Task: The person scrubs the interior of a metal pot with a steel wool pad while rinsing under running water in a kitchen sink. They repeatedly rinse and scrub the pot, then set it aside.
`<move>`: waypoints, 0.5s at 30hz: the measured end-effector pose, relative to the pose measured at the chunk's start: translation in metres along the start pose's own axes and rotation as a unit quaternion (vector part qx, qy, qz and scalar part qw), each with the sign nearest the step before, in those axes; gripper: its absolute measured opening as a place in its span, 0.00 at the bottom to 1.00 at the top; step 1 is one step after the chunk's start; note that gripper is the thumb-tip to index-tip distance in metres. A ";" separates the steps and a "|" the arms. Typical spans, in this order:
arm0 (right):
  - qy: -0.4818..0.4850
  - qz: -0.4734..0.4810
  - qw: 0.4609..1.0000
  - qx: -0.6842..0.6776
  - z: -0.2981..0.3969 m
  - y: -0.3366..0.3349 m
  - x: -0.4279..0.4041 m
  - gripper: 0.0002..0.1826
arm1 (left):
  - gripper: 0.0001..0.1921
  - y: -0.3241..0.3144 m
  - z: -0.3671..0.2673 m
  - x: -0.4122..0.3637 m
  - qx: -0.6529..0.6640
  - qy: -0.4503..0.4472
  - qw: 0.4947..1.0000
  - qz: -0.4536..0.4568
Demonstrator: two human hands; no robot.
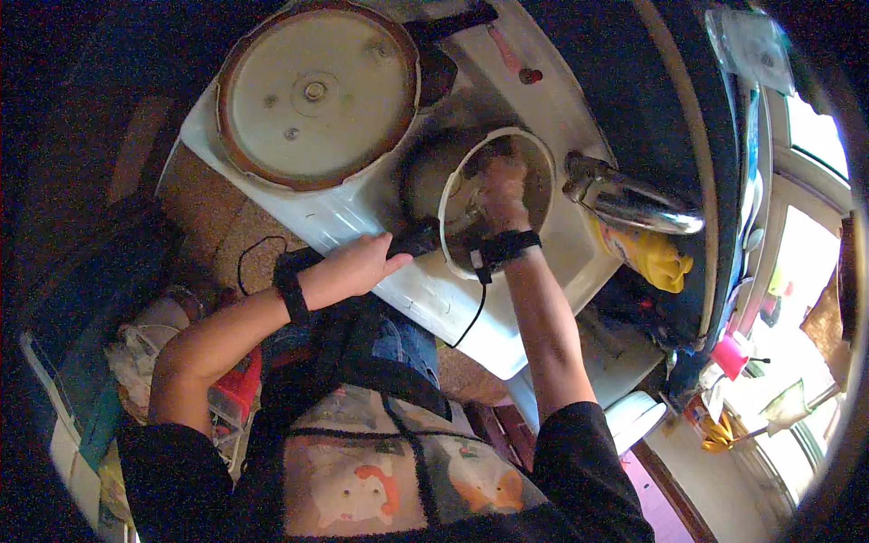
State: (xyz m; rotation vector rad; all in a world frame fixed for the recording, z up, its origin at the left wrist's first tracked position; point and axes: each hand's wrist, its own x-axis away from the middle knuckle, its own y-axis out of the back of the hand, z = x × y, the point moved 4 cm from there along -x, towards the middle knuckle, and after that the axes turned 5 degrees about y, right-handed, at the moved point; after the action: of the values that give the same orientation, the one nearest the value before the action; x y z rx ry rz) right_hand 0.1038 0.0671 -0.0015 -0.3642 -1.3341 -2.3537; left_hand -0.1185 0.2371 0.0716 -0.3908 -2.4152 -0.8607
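A metal pot [540,190] stands tilted in a white sink [570,271], its pale rim turned towards me. My left hand [354,265] is closed around the pot's dark handle [417,237]. My right hand [504,186] reaches down inside the pot, near its inner wall. It is blurred there, and its fingers, with anything they may hold, cannot be made out. To the left, a large round pressure cooker lid [319,129] lies with its underside up on the sink's edge. Its dark handle [455,24] points to the right. Black bands circle both wrists.
A chrome tap [641,203] juts in at the right of the sink, close to a yellow cloth or bag [648,261]. A small pinkish utensil [504,51] lies at the back. A white basin [635,417] stands at lower right. A black cable [470,322] hangs from the right wristband.
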 end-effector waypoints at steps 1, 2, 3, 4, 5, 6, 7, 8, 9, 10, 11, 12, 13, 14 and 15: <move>-0.042 -0.013 0.987 -0.153 -0.003 -0.008 -0.004 0.22 | 0.26 0.001 0.000 0.000 -0.008 0.006 1.000 -0.002; 0.029 -0.007 0.994 -0.106 -0.003 -0.009 -0.006 0.23 | 0.26 0.001 -0.001 0.001 -0.001 0.002 1.000 -0.005; 0.100 -0.007 0.993 -0.060 -0.004 -0.010 -0.007 0.23 | 0.26 0.001 -0.001 0.002 0.000 0.008 1.000 -0.004; 0.192 -0.037 0.964 0.178 -0.006 -0.005 -0.004 0.24 | 0.26 0.002 -0.001 0.003 -0.003 0.017 1.000 -0.001; 0.271 -0.065 0.872 0.403 -0.008 -0.006 0.005 0.24 | 0.26 0.002 -0.001 0.004 0.005 0.017 1.000 -0.003; 0.214 -0.004 0.934 0.287 -0.024 -0.001 0.014 0.25 | 0.26 0.003 -0.002 0.004 0.009 0.019 1.000 -0.003; 0.143 0.037 0.975 0.167 -0.038 0.003 0.025 0.27 | 0.27 0.003 -0.002 0.004 0.011 0.022 1.000 -0.002; 0.127 -0.017 0.987 0.099 -0.041 0.010 0.028 0.25 | 0.27 0.004 -0.003 0.004 0.011 0.019 1.000 -0.002; 0.091 -0.061 0.993 0.037 -0.043 0.016 0.031 0.25 | 0.26 0.004 -0.003 0.003 0.009 0.020 1.000 -0.002; 0.098 -0.059 0.993 0.009 -0.041 0.019 0.033 0.26 | 0.26 0.004 -0.002 0.003 0.004 0.029 1.000 0.003; 0.144 -0.060 0.988 0.019 -0.031 0.021 0.033 0.26 | 0.26 0.006 -0.003 0.002 0.011 0.025 1.000 0.001; 0.155 -0.040 0.987 0.032 -0.025 0.024 0.031 0.26 | 0.26 0.005 -0.003 0.002 0.015 0.025 1.000 0.010; 0.142 -0.027 0.987 0.071 -0.019 0.026 0.026 0.25 | 0.26 0.005 -0.003 0.002 0.016 0.029 0.999 0.023; 0.161 -0.032 0.977 0.134 -0.011 0.029 0.024 0.25 | 0.26 0.005 -0.004 0.001 0.015 0.026 0.999 0.022; 0.120 0.002 0.982 0.148 -0.007 0.031 0.019 0.24 | 0.26 0.004 -0.003 0.002 0.011 0.029 0.999 0.025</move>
State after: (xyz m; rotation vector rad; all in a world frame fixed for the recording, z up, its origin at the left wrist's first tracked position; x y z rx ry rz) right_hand 0.1011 0.0424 0.0263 0.0075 -1.5293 -2.0735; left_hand -0.1166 0.2386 0.0767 -0.4094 -2.3494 -0.8116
